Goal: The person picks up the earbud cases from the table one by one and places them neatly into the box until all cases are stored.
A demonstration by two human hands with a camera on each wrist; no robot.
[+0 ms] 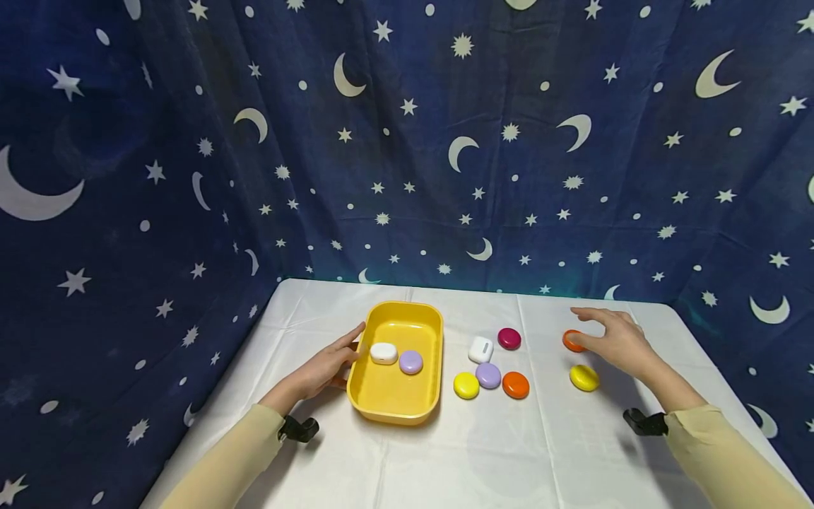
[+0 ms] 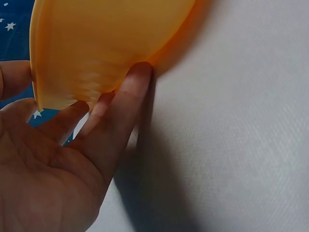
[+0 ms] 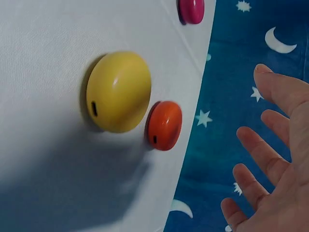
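Observation:
My left hand (image 1: 324, 367) touches the outer left wall of a yellow tray (image 1: 396, 409); in the left wrist view its fingers (image 2: 120, 104) lie against that wall. Inside the tray sit a white earbud case (image 1: 384, 353) and a round lilac case (image 1: 410, 362). On the right, my right hand (image 1: 622, 343) hovers with spread fingers and holds nothing. Below its thumb lies an orange case (image 3: 165, 125), partly hidden in the head view. Nearer me is a yellow case (image 1: 584, 378). Both show a small dark slot in the right wrist view.
Between tray and right hand lie a white earbud case (image 1: 480, 350), a magenta case (image 1: 509, 338), a lilac case (image 1: 488, 375), a yellow case (image 1: 466, 385) and an orange case (image 1: 516, 385). A star-patterned curtain (image 1: 432, 205) stands behind the white-covered table (image 1: 470, 466).

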